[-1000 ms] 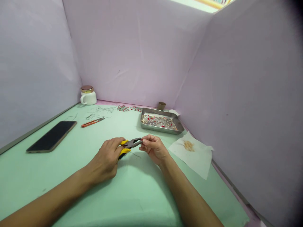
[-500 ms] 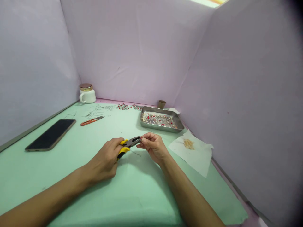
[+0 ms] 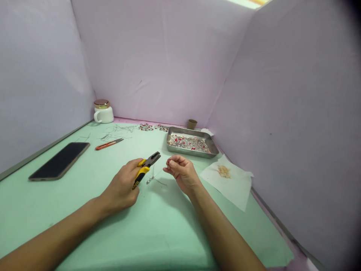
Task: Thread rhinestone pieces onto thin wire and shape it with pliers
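Observation:
My left hand (image 3: 126, 184) is closed around the yellow-and-black handles of a pair of pliers (image 3: 151, 160). The jaws point up and to the right, a short gap away from my right hand (image 3: 182, 171). Thumb and index finger of that hand pinch a small red bead (image 3: 168, 162), partly hidden by the fingertips. Between the hands, a thin wire piece with clear beads (image 3: 150, 180) lies on the green table cover, below the pliers' jaws.
Behind my hands stands a metal tray (image 3: 191, 151) of loose beads. A paper sheet (image 3: 239, 190) with beige bits lies right. Thread snips (image 3: 108, 144), a phone (image 3: 60, 162), wires (image 3: 113, 136), a lidded mug (image 3: 103, 114), beaded pieces (image 3: 146, 127) and a small cup (image 3: 192, 124) are around.
The pliers' jaws have drawn away from my right fingertips, up and to the left. The beaded wire piece below them now shows more fully. My right hand has barely moved.

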`<state>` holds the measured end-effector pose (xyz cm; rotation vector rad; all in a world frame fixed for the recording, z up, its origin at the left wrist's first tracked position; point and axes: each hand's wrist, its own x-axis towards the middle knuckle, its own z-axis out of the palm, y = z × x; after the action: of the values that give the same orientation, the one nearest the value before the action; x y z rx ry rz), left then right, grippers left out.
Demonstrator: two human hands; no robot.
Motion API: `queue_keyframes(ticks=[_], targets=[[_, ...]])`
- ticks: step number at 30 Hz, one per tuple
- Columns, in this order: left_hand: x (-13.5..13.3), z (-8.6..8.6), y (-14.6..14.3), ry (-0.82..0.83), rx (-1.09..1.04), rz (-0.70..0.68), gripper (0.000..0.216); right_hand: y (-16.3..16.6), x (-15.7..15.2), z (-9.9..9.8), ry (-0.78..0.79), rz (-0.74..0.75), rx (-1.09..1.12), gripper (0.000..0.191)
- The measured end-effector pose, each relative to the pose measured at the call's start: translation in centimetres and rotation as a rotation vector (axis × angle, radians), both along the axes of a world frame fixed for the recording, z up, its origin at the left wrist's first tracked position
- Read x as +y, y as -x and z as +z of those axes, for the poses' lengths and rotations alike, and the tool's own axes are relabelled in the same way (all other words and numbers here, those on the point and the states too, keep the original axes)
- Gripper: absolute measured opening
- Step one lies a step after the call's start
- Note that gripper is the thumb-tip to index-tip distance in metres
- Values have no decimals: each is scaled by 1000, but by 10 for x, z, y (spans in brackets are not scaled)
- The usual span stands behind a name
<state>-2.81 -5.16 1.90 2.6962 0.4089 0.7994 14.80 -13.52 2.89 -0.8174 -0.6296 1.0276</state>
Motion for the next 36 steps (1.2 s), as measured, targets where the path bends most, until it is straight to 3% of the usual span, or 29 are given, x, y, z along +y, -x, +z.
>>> queue_keyframes(ticks=[12,18,25,32,36], targets=[[-1,0,-1,-255,17,-36,58,1,1,-1,49,-7,-44,19],[-3,3,0,-172,60,-60,61,1,0,-1,63,-67,-123,20],[-4,-1,0,-105,-3,-94,56,9,0,-1,24,-60,-52,20],[-11,9,-2,171,31,-130,42,8,2,-2,-28,-28,10,19],[-9,13,-1,128,-8,-59,49,6,2,-2,-73,-21,64,17]])
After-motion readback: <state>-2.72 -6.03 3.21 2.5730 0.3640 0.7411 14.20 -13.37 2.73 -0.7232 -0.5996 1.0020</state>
